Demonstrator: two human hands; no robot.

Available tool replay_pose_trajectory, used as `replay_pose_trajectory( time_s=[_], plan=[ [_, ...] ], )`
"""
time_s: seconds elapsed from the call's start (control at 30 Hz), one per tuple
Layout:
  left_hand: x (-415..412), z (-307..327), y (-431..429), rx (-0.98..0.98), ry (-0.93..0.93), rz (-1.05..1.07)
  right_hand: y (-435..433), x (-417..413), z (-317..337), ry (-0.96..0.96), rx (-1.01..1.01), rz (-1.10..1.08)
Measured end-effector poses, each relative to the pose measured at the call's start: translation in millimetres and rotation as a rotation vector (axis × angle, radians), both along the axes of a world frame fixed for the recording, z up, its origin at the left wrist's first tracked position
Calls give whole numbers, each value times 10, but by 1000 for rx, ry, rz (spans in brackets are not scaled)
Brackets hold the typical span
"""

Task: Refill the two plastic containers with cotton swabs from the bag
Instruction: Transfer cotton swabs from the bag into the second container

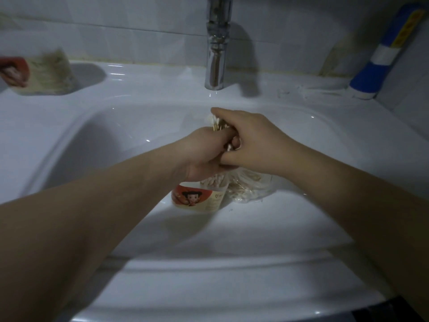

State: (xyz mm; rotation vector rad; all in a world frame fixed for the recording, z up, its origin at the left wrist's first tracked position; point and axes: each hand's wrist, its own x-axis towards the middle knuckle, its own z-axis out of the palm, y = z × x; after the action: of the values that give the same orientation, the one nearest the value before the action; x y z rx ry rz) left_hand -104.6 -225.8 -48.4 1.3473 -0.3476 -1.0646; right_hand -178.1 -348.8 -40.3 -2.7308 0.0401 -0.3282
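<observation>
Over the sink, our left grip is curling round the top of the labelled container, while our right grip is pinching a bundle of cotton swabs above the bag. The second container is sitting in the sink's left recess, well apart.

Labelled container, beside clear swab bag — second container, far left

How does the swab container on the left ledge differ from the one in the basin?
The ledge container sits untouched in the soap recess; the basin container is under the left hand, partly hidden. The ledge container is blurred; the basin container's cartoon label shows clearly. Both have red labels and hold swabs.
</observation>
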Motion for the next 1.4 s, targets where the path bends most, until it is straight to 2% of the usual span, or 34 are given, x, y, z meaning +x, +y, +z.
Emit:
replay_pose_trajectory(
  time_s=[0.07, 0.17, 0.27, 0.43, 0.53, 0.63, 0.7, 0.8, 0.87, 0.93, 1.07, 1.23, 1.4],
  plan=[
    [3, -3, -3, 15, -19, -12, -30, -5, 20, -41, -18, 6],
    [-13, -12, 11, 23, -88, -86, -33, -26, 25, 32, 29, 53],
    [-74, -11, 12, -11, -132, -93, -30, -33, 27, 61, -28, 75],
    [-91, -4, 0, -45, -85, -84, -18, -35, 89, 65, -53, 76],
    [-34, -8, -7, -6, -54, 30, -48, -87, 109, 67, 31, 63],
    [96, -18, -20, 23, 11, 214, -135, -111, 145, 0, 173, -95],
    [168, -18, -21, 15, 27, 295, -216, -102, 168, 56, 81, -197],
    [206, -22, -13, -5, -15, 298, -248, -119, 109, 387, -14, -195],
    [194, -35, -4, 3, -46, 220, -216, -136, 29, 508, -124, -143],
    [159, -64, -3, 31, -67, 92, -177, -133, -40, 550, -180, -102],
    [99, -145, -6, 201, -333, -102, -176, -96, -95, 635, -302, -138],
    [163, -151, 25, 234, -367, -66, -231, -110, -85, 659, -388, -306],
    [201, -155, 38, 282, -402, -8, -199, -110, -77, 710, -454, -291]
  ],
)
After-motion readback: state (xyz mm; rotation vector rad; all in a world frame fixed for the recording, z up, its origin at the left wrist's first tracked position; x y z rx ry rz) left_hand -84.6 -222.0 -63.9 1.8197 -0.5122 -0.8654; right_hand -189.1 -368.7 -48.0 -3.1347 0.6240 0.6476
